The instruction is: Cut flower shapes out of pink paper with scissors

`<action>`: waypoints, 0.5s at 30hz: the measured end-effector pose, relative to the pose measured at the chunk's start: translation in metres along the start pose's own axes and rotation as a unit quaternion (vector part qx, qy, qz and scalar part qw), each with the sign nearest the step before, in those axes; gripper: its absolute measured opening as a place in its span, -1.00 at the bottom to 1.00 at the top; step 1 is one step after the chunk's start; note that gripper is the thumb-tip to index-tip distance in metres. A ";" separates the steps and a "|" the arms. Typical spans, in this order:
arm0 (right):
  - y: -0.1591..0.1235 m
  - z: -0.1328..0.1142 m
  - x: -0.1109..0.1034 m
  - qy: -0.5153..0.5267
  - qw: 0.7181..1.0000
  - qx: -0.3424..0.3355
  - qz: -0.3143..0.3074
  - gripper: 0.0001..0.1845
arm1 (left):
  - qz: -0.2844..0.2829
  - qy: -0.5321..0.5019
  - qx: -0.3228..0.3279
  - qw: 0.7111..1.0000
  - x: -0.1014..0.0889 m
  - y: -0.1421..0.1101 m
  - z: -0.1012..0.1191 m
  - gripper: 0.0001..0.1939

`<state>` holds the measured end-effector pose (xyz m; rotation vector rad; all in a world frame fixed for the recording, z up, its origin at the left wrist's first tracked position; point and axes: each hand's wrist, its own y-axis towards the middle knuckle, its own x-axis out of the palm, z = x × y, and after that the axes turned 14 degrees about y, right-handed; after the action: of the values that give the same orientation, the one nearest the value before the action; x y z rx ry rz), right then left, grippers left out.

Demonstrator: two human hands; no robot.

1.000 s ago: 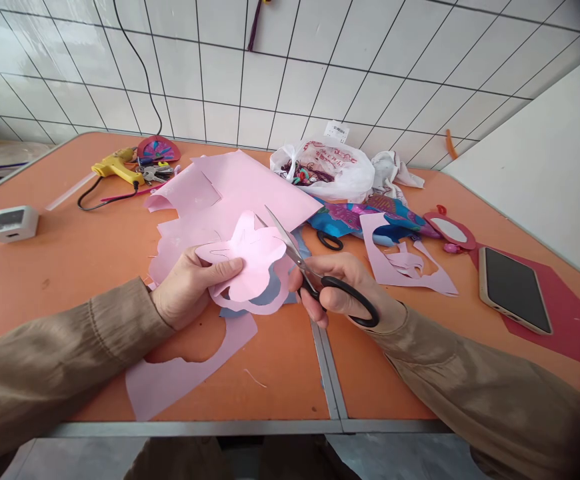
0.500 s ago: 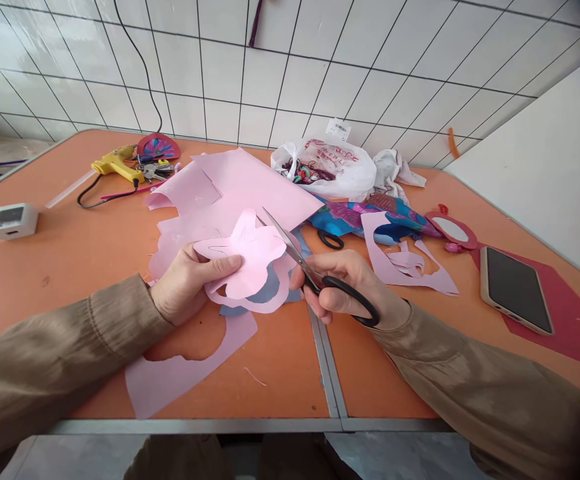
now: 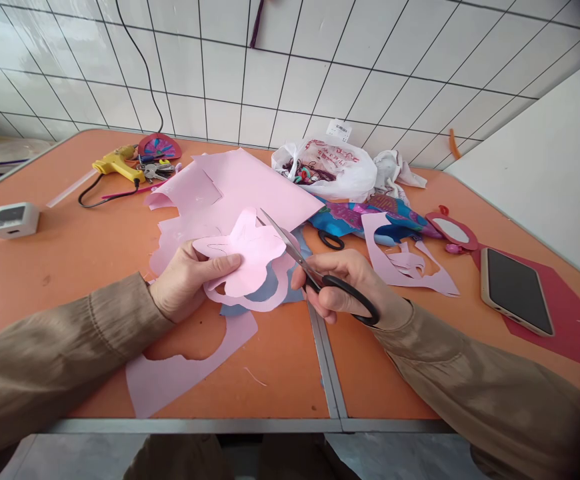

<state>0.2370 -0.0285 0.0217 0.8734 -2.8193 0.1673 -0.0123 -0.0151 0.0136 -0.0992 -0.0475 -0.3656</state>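
Between thumb and fingers, my left hand (image 3: 190, 277) pinches a pink flower-shaped paper cutout (image 3: 253, 257) with pencil lines on it. A cut strip of the same pink hangs in a loop along its lower edge. My right hand (image 3: 347, 287) is closed around the black handles of a pair of scissors (image 3: 297, 257). The blades meet the upper right side of the cutout, slightly parted. Behind the hands lie large pink sheets (image 3: 250, 180), and a blue-grey piece (image 3: 297, 293) shows beneath the cutout. A pink offcut (image 3: 190, 373) lies near the table's front edge.
At the left are a yellow glue gun (image 3: 117, 163) and a small white box (image 3: 15, 220). A plastic bag (image 3: 345, 170), patterned blue cloth (image 3: 370, 220) and pink scraps (image 3: 380, 257) lie behind my right hand. Farther right, a phone (image 3: 517, 290) rests on red material (image 3: 570, 320).
Almost nothing differs. The cutout and the scissor tips have shifted very slightly, while both hands keep their grip.
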 end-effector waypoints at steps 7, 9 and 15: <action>0.005 0.010 -0.007 0.002 1.000 -0.017 -0.019 -0.41 | 0.005 0.007 0.004 1.000 -0.002 0.001 -0.002 -0.71; 0.004 0.008 -0.005 0.002 1.000 -0.015 -0.011 -0.41 | 0.005 0.008 0.005 1.000 -0.002 0.001 -0.002 -0.70; -0.003 -0.006 0.006 -0.004 0.999 0.020 0.027 -0.37 | 0.006 0.005 0.005 1.000 -0.002 0.002 -0.003 -0.70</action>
<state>0.2350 -0.0334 0.0295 0.8096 -2.8583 0.2297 -0.0138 -0.0129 0.0101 -0.0878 -0.0397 -0.3532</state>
